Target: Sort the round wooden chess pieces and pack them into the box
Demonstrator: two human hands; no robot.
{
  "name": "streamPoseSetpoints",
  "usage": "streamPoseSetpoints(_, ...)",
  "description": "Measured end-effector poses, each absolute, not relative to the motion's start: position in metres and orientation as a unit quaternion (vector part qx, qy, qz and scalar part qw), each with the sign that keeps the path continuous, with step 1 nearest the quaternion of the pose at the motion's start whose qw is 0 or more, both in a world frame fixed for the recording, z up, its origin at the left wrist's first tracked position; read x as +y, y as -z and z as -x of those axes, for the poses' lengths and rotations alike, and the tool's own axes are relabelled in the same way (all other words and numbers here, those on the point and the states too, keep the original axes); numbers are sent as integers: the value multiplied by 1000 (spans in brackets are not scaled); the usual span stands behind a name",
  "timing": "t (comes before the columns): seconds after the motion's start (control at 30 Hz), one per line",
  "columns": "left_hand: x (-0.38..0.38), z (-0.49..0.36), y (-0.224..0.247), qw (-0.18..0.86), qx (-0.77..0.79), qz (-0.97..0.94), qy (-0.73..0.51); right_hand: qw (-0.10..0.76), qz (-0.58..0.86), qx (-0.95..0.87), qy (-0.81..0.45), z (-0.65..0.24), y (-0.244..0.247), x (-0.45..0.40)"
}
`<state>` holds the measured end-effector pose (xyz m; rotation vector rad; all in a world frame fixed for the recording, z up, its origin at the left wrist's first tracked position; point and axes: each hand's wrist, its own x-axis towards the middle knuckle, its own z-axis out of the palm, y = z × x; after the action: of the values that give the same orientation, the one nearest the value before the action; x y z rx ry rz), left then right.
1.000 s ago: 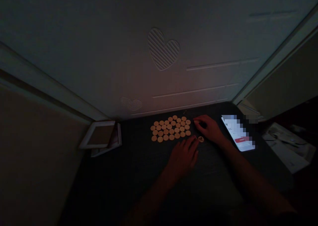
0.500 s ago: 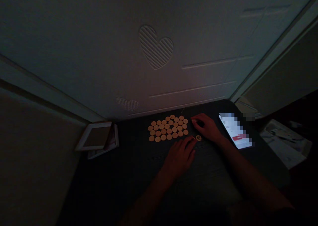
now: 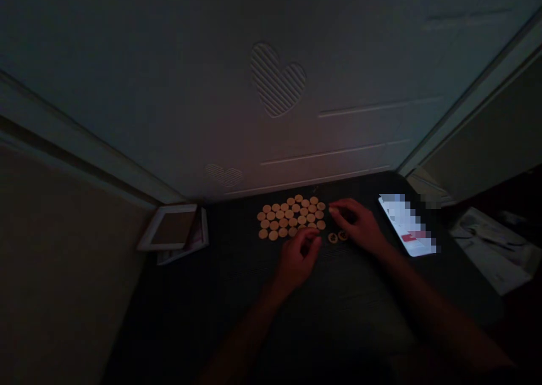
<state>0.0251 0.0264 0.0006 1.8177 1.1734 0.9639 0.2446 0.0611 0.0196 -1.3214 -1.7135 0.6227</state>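
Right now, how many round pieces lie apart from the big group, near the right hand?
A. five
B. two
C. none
B: two round pieces lie side by side on the dark table, apart from the big group, beside the right hand.

Tan discs (image 3: 290,218), seemingly black table (image 3: 237,294), striped heart (image 3: 277,79)

- Left hand (image 3: 296,261) is bare, no glove, ring or watch showing.
- Right hand (image 3: 359,227) is bare too.
- Both forearms are uncovered; no sleeve is visible in the dim light.
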Motion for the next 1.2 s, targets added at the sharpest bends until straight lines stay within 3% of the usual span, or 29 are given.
streamPoseSetpoints(0.17, 29, -24, 1, 394, 464, -657, -445, 401, 487, -706, -322, -227, -29, 43)
streamPoseSetpoints(0.43, 28, -22, 0, 338, 448, -702, -439, 384, 468, -673, -426, -215, -28, 33)
streamPoseSetpoints(1.2, 27, -26, -4, 379, 464, -656, -459, 388, 461, -712, -361, -215, -28, 35)
